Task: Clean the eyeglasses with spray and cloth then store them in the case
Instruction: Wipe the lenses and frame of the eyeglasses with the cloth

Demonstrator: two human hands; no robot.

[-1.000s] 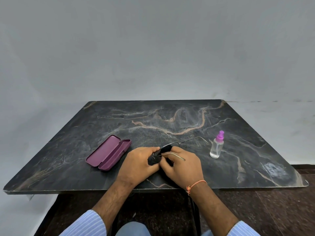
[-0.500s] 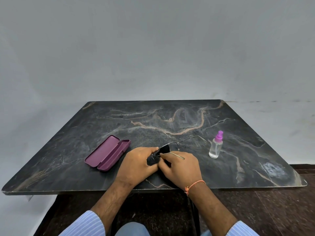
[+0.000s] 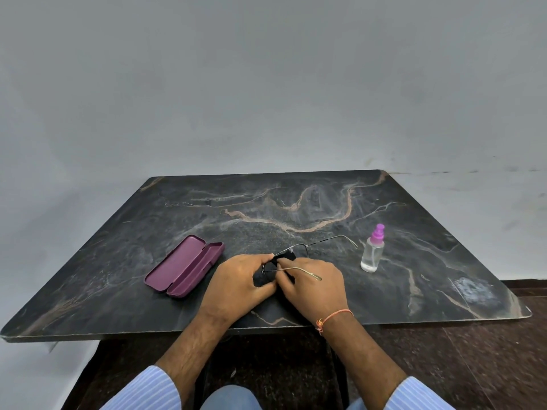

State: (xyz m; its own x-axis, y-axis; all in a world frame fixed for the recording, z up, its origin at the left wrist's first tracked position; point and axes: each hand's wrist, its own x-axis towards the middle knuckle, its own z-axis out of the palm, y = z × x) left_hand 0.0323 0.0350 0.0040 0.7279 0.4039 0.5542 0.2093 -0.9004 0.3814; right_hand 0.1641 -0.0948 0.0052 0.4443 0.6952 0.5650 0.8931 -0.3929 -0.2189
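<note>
Thin metal-framed eyeglasses point(image 3: 319, 243) are held low over the dark marble table point(image 3: 296, 208), temples unfolded and pointing right. My left hand point(image 3: 236, 285) pinches the frame at its left lens. My right hand point(image 3: 313, 288) presses a dark cloth point(image 3: 284, 258) against that lens; one temple lies across its knuckles. The cloth is mostly hidden between the hands. A purple glasses case point(image 3: 185, 266) lies open to the left of my hands. A clear spray bottle point(image 3: 372, 249) with a pink top stands upright to the right.
The table's front edge point(image 3: 148, 335) runs just below my wrists. A grey wall stands behind the table. Dark floor shows to the right and under the table.
The hands stay together on the glasses; the fingers and cloth shift slightly over the lens. Case and bottle have not moved.
</note>
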